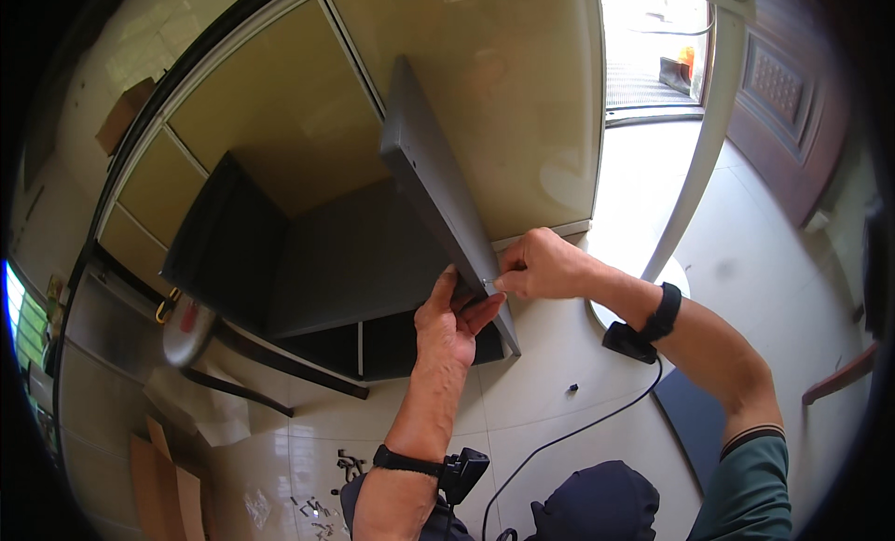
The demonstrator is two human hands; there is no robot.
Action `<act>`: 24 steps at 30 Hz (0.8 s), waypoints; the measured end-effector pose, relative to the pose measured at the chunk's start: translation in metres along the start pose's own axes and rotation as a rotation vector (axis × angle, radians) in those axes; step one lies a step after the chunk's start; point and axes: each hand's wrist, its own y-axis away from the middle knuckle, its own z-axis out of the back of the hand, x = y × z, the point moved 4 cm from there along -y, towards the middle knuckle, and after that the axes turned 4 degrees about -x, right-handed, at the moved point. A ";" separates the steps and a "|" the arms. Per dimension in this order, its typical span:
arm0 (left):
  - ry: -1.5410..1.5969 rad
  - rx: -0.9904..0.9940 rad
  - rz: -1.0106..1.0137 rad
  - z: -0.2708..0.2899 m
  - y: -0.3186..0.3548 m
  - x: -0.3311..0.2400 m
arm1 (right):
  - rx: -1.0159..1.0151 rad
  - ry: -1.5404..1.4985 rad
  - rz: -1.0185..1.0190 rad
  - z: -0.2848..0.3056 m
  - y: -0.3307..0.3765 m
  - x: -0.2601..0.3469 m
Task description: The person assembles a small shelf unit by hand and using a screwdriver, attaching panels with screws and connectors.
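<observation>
Brace the dark panel (pixel 438 191) with your left hand (pixel 449 322) (fingers spread flat against it), standing on the cabinet frame (pixel 317 261); your right hand (pixel 541 266) pinches a small screw (pixel 491 282)—start it straight.

The left hand (pixel 451 319) presses flat against the near end of an upright dark grey panel (pixel 438 182), while the right hand (pixel 541 266) pinches a small screw (pixel 491 282) at its edge. A dark open cabinet (pixel 308 261) lies left on the tiled floor (pixel 559 382).
</observation>
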 end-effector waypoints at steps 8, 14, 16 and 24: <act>0.024 0.001 0.007 -0.004 0.000 -0.001 | -0.278 0.702 0.602 -0.005 0.022 0.014; 0.018 -0.018 0.017 0.000 -0.002 -0.001 | -0.269 0.922 0.771 -0.013 0.018 0.007; 0.018 -0.023 0.018 -0.003 -0.001 0.002 | -0.256 0.851 0.682 -0.014 0.018 0.006; 0.029 -0.051 0.004 -0.001 0.000 0.002 | -0.119 0.525 0.255 -0.010 0.011 0.017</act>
